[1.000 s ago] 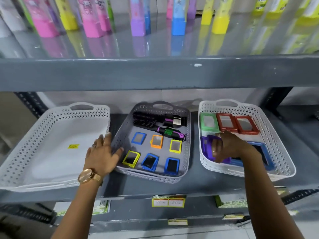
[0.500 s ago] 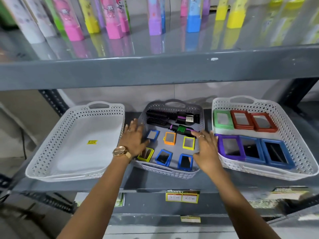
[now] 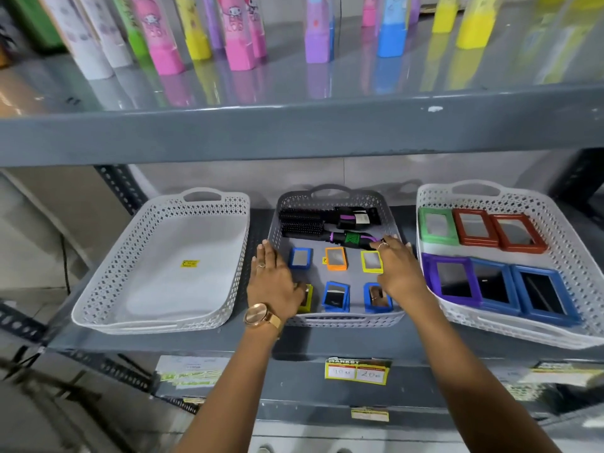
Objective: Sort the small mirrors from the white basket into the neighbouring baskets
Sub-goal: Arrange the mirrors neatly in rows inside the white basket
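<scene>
Small plastic-framed rectangular mirrors [image 3: 336, 258] lie flat in the grey perforated plastic basket [image 3: 333, 318]. Left hand [image 3: 274, 282] open, flat on that basket's left rim, holding nothing. Right hand [image 3: 397, 269] open, fingers spread over its right side, empty.

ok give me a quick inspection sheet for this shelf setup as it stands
Surface: grey metal shelf carrying three baskets side by side.
Job's things: grey middle basket holds six small mirrors in two rows; right white basket holds six larger mirrors; left white basket holds only a yellow sticker.
Clutter: two hairbrushes at the back of the middle basket.
Grippers: left hand flat on the middle basket's left side; right hand flat over its right side; neither holds anything.
Cables: nothing seen.
Surroundings: coloured bottles on the shelf above; price labels on the shelf edge.
</scene>
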A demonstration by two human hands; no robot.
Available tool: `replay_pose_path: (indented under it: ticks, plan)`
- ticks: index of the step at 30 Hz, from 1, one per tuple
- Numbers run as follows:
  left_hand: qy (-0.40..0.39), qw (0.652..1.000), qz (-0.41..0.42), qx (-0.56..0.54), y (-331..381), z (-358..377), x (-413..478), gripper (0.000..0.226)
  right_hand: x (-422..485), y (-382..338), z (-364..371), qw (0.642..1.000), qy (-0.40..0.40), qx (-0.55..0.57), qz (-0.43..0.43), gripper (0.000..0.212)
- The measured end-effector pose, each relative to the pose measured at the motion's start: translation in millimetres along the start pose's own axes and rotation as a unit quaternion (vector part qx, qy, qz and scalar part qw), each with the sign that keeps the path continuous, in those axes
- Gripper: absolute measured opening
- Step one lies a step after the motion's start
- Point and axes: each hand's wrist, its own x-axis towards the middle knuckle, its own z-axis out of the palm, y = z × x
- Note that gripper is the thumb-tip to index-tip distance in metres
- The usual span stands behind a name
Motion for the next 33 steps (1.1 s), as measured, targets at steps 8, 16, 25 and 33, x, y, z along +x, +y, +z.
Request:
replay_pose_path:
  ticks: [8,16,25,33]
  plan:
    - [0.007,1.0,-0.017,-0.006,16.8,4.0,-5.0,0.092,7.0,16.5,-7.2,0.999,-0.011,-0.011,-0.032,0.067]
    - [-0.007,1.0,-0.018,0.007,15.6,3.3,-3.7,0.092,2.7,18.4,-4.6,0.998,-0.013,-0.034,-0.049,0.065]
    - [0.064,0.995,0.081,-0.001,67.5,-15.7,2.5,0.087,5.5,46.1,-60.9,0.98,0.104,0.168,0.017,0.058]
    - [-0.122,0.937,0.327,-0.025,188.9,-2.7,-3.1,0.137,-27.3,196.0,-109.3,0.931,0.145,-0.087,0.323,0.064]
